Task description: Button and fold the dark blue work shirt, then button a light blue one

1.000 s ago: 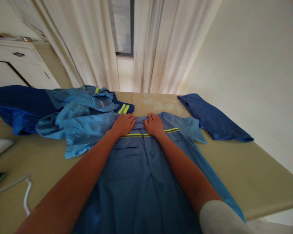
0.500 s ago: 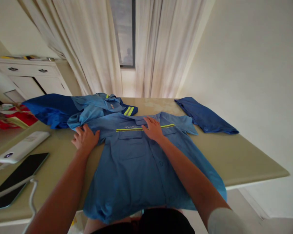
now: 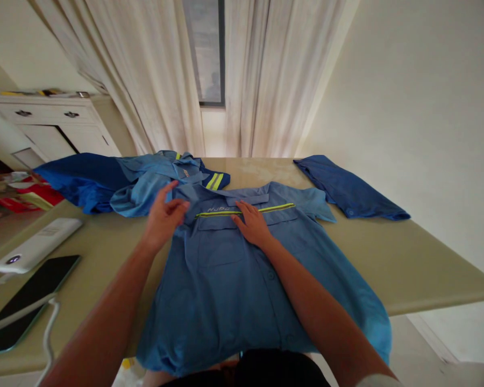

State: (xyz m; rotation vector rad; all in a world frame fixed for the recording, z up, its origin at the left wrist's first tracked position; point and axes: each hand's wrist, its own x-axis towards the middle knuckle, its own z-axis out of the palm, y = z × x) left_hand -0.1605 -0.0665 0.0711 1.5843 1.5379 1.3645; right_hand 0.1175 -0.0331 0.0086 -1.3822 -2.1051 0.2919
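Note:
A blue short-sleeved work shirt [image 3: 221, 285] lies front up in front of me, its lower hem hanging over the near table edge. A yellow reflective stripe crosses its chest, with lettering above the left pocket. My right hand [image 3: 252, 224] rests flat on the chest beside the stripe, fingers spread. My left hand [image 3: 165, 217] is raised at the shirt's left sleeve, fingers apart with nothing between them; whether it touches the cloth I cannot tell.
Other blue workwear [image 3: 141, 180] lies heaped at the back left of the table [image 3: 419, 269]. Folded dark blue trousers [image 3: 350, 188] are at the back right. A white power bank [image 3: 38, 244], a dark phone [image 3: 32, 301] and a white cable [image 3: 48, 333] lie at left.
My left hand has lifted off the left sleeve and moved right, toward the shirt's shoulder. My right hand stays on the chest. The view has shifted slightly.

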